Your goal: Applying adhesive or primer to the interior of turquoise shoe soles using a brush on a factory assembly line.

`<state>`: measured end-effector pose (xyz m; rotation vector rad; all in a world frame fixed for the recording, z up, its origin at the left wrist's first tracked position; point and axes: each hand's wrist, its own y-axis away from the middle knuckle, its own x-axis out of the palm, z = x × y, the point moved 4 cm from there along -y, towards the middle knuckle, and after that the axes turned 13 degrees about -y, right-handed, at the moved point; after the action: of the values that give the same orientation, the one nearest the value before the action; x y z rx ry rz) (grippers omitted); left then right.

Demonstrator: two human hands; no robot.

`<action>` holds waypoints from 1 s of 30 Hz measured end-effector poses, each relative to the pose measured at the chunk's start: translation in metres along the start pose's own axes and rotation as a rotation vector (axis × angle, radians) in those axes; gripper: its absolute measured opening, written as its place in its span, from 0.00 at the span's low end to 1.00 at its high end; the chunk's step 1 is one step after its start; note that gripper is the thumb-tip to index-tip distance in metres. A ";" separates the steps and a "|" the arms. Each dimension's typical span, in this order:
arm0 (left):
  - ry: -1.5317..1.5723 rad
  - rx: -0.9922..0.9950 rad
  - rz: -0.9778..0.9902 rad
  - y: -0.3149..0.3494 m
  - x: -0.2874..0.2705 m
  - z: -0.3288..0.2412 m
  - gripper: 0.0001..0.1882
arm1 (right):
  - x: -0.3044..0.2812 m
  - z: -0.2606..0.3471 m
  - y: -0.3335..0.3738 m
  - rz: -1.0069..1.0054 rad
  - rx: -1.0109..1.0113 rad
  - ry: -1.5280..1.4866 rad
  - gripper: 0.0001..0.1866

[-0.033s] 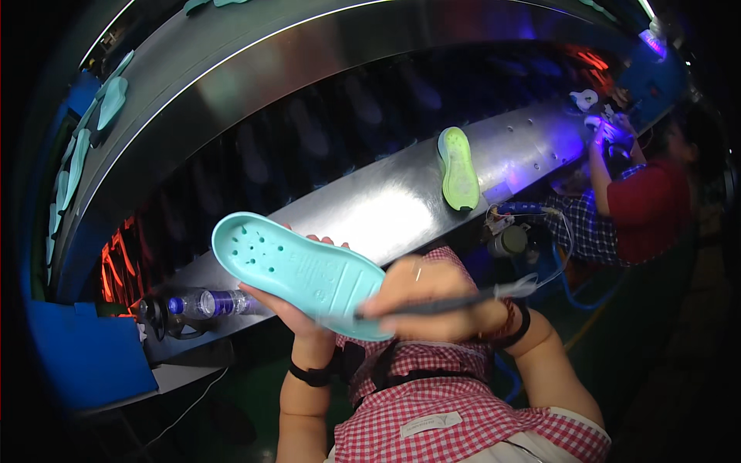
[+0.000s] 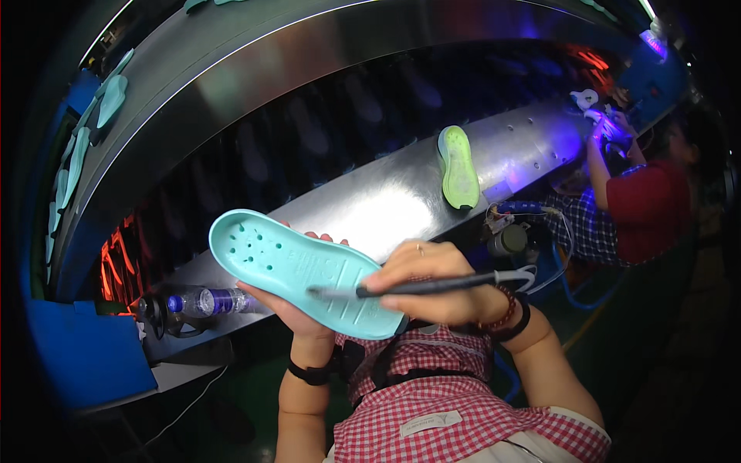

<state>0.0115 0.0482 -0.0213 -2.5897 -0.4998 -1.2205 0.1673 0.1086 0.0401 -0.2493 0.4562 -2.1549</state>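
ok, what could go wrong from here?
The brush-like tool in the right hand could slip and mark the teal sole held in the left hand. The yellow-green sole lies close to the near edge of the metal ledge; a bump might knock it off.

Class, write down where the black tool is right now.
In the head view, just right of centre, the black tool is in the right hand, its tip over the turquoise sole.

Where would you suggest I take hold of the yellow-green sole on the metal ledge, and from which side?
I'd pinch the yellow-green sole across its midsection, probably from above: it lies lengthwise away from you on the metal ledge, both long edges exposed, nothing covering it.
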 end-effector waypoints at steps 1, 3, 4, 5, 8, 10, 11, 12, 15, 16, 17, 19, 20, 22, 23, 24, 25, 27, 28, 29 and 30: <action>-0.022 0.018 -0.013 -0.002 0.000 -0.004 0.49 | 0.001 -0.008 -0.001 0.034 0.099 -0.055 0.13; -0.056 0.052 -0.012 -0.005 -0.001 -0.010 0.49 | 0.014 0.002 0.004 0.218 -0.077 -0.029 0.13; -0.056 0.084 0.023 -0.008 0.000 -0.015 0.49 | 0.016 0.008 0.008 0.276 -0.075 -0.056 0.12; -0.056 0.116 0.057 -0.010 0.001 -0.020 0.49 | 0.014 0.009 0.010 0.317 -0.081 -0.093 0.13; -0.077 0.133 0.012 -0.008 0.002 -0.028 0.49 | -0.009 -0.001 0.010 0.045 0.081 -0.192 0.11; -0.089 0.117 -0.001 -0.012 0.003 -0.028 0.50 | -0.011 -0.007 0.008 0.082 0.108 -0.027 0.12; -0.144 0.113 -0.038 -0.012 0.000 -0.027 0.49 | -0.005 -0.007 0.012 0.142 0.107 -0.022 0.13; -0.202 0.113 -0.078 -0.011 -0.003 -0.029 0.49 | 0.002 -0.004 0.015 0.208 0.110 -0.121 0.13; -0.278 0.153 -0.050 -0.008 0.007 -0.041 0.48 | -0.003 -0.015 0.016 0.251 0.137 -0.450 0.12; -0.271 0.173 0.052 -0.009 0.007 -0.043 0.47 | -0.007 -0.019 0.016 0.174 0.159 -0.494 0.11; -0.270 0.175 0.050 -0.009 0.008 -0.045 0.47 | -0.007 -0.026 0.018 0.076 0.262 -0.519 0.10; -0.144 0.078 -0.020 -0.012 0.013 -0.048 0.42 | -0.002 -0.036 0.021 -0.015 0.413 -0.799 0.10; -0.115 0.010 -0.170 -0.010 0.018 -0.046 0.41 | 0.003 -0.035 0.022 -0.013 0.412 -0.800 0.10; -0.021 0.009 -0.115 0.009 0.031 -0.029 0.40 | 0.018 -0.038 0.021 -0.165 0.450 -1.148 0.10; 0.078 0.000 -0.057 0.015 0.035 -0.023 0.38 | 0.025 -0.039 0.020 -0.160 0.450 -1.152 0.10; 0.077 0.002 -0.057 0.017 0.034 -0.019 0.38 | 0.027 -0.040 0.022 -0.221 0.424 -1.136 0.10; 0.110 -0.029 -0.004 0.018 0.033 -0.013 0.38 | 0.028 -0.040 0.023 -0.283 0.399 -1.119 0.10; 0.143 -0.058 0.044 0.017 0.026 -0.007 0.38 | 0.027 -0.031 0.023 -0.172 0.230 -0.625 0.10; 0.098 -0.075 0.036 0.016 0.021 -0.008 0.38 | 0.025 -0.023 0.022 -0.094 0.241 -0.552 0.10; 0.053 -0.092 0.029 0.016 0.017 -0.008 0.39 | 0.023 -0.018 0.022 -0.017 0.250 -0.479 0.10; 0.033 -0.099 0.039 0.015 0.017 -0.007 0.39 | 0.018 -0.016 0.021 -0.026 0.188 -0.480 0.11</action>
<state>0.0227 0.0358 -0.0051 -2.6426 -0.3898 -1.3047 0.1666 0.0864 0.0169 -0.6477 -0.0249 -2.0558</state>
